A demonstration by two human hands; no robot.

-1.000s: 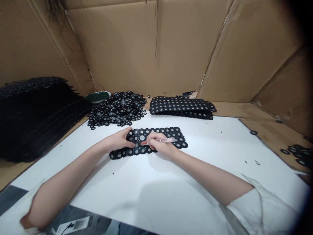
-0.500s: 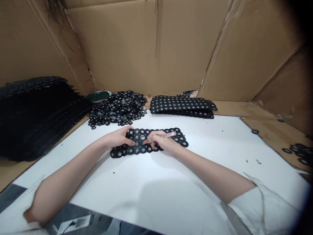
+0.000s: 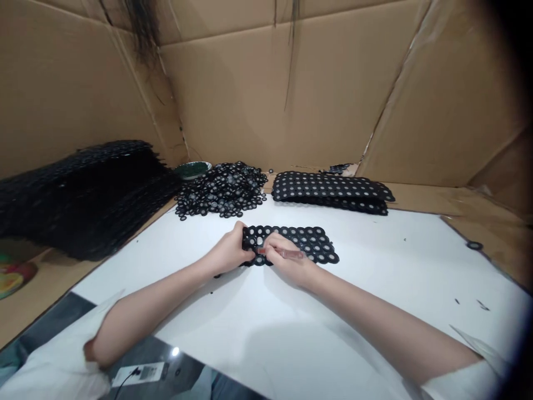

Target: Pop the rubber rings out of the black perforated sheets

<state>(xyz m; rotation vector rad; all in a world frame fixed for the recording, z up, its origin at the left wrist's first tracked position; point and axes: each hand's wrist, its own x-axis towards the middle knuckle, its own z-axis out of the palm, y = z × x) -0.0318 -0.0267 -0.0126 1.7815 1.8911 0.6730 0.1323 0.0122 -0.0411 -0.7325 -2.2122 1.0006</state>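
Note:
A black mat of joined rings with pale round centres (image 3: 320,242) lies in front of me on the white board. My left hand (image 3: 231,247) grips its left part, thumb on top near the front edge and fingers at the back edge. Most of the mat left of that thumb is hidden by the hand. Held in my right hand (image 3: 287,261) is a slim pen-like tool with a clear pinkish handle (image 3: 292,254). Its reddish front end points left at the mat, close to my left thumb. The very tip is too small to make out.
Behind the mat rises a heap of loose black rings (image 3: 220,191), with a bowl of dark green bits (image 3: 192,170) beside it. Finished-looking mats (image 3: 328,189) are stacked at back right. A tall black stack (image 3: 83,200) stands left. Cardboard walls (image 3: 266,94) surround the board (image 3: 375,266).
The whole view has shifted, so things sit further right. My left hand now covers more of the mat's left part. My right hand and tool are closer to the left thumb, the handle lower.

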